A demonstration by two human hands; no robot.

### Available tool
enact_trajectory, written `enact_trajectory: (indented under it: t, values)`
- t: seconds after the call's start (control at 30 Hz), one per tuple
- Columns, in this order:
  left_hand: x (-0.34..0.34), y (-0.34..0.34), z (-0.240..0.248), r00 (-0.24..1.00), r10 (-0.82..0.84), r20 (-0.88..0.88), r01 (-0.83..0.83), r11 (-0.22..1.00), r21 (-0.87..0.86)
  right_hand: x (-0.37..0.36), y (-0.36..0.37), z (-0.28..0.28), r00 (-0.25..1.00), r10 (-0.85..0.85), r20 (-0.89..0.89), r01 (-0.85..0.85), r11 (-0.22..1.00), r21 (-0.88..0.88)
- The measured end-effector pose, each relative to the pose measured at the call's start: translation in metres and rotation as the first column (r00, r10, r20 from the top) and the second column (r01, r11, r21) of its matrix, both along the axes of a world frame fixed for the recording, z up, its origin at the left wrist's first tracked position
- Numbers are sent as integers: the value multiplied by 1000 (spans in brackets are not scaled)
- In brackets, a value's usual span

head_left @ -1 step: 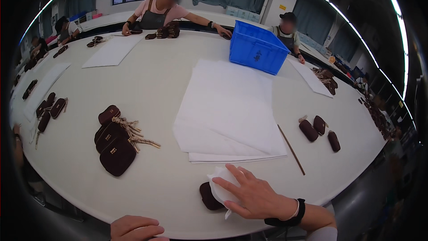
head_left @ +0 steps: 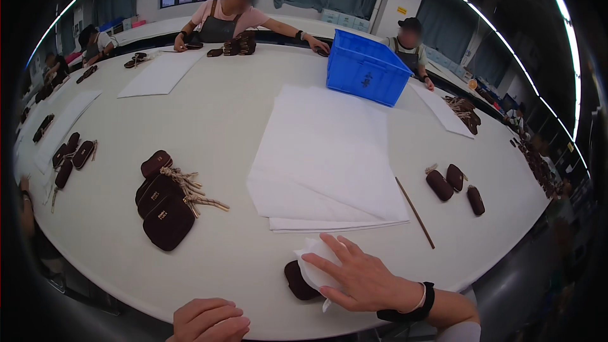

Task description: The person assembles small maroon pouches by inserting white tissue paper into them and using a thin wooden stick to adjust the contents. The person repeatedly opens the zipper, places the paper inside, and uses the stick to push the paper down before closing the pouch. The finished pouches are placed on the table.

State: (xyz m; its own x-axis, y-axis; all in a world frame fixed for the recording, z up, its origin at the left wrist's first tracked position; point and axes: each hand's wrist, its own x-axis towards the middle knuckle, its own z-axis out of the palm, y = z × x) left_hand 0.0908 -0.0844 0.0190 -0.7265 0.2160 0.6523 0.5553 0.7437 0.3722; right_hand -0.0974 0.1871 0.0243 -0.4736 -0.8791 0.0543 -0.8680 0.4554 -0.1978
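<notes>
My right hand (head_left: 366, 277) lies with spread fingers over a crumpled white sheet (head_left: 323, 263), close to the table's near edge. Beneath that sheet is a dark brown zip pouch (head_left: 297, 280), only its left part showing. Farther left at the lower edge, my left hand (head_left: 211, 320) has its fingers curled; its palm is hidden, and nothing shows sticking out of it. To its upper left is a group of dark brown pouches (head_left: 168, 223) with beige cord pulls (head_left: 183, 183). Just beyond my right hand lies a stack of white sheets (head_left: 323, 158).
A thin brown stick (head_left: 415, 212) lies right of the sheets, with smaller brown pouches (head_left: 439, 185) beyond it. A blue crate (head_left: 367, 66) stands on the far side. Co-workers (head_left: 231, 12) sit around the pale table (head_left: 228, 120), more pouches (head_left: 237, 44) before them.
My left hand has moved a little to the right and farther onto the table. My right hand, the white sheet and the pouch stay as they were.
</notes>
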Motion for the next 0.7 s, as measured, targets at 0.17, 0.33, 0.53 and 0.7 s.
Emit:
enact_trajectory:
  t: [0.17,0.33,0.53,0.7]
  values:
    - [-9,25,-61,928,-10,373,-10,999,52,3,-5,-18,1000,-20,-21,17,995,-102]
    - [-27,29,-48,901,-30,433,65,996,-67,3,-10,-28,995,-50,-86,42,995,-91]
    - [-60,44,-27,909,-24,417,73,992,-103,7,-14,-3,981,-192,9,188,967,174]
    - [-85,55,-43,937,28,347,31,986,-163,4,-10,-10,989,-142,-30,144,987,69]
